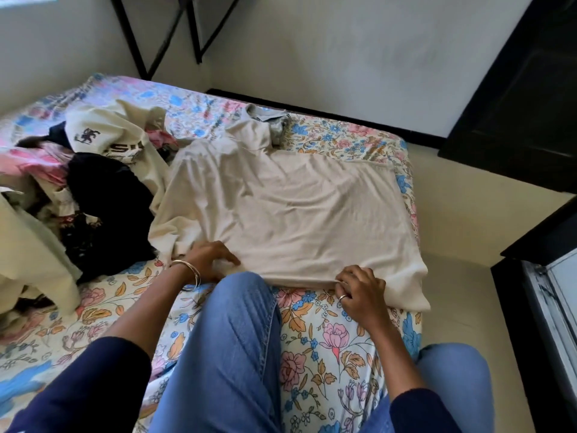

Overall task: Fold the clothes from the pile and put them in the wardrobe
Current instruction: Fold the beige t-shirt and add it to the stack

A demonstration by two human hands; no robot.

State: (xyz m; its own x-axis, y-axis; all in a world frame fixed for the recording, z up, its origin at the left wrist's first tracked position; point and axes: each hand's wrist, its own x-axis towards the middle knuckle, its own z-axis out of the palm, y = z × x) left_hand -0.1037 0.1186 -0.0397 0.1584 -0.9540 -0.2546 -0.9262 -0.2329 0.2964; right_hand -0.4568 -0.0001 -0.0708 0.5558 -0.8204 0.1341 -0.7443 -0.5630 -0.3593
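Far left of both hands: the pile (84, 179), unfolded — cream top with a dark print, black garments, pink cloth, all heaped and tangled on the floral bedsheet (315, 332). No folded stack anywhere in view, so most of the task apparently left.

Just right of the pile, left hand (207, 256), bangles at the wrist, fingers curled down onto the near left corner of the beige shirt (281, 210), pinching or pressing the bunched hem there; hard to tell which.

Between and beyond the hands: beige shirt spread flat, collar end away from the body, hem toward the knees, faint wrinkles, one sleeve lying out toward the pile. Laid out only; no fold made yet.

Right hand (359, 290), ring on one finger, closed on the near hem, with the shirt's right corner just beyond it draped at the bed edge.

Well right of the right hand: a dark cabinet (530, 98) against the wall, possibly the wardrobe; its interior not visible. Nothing seen put away.

Judged stage: early, the beige shirt straightened for folding, the pile waiting.
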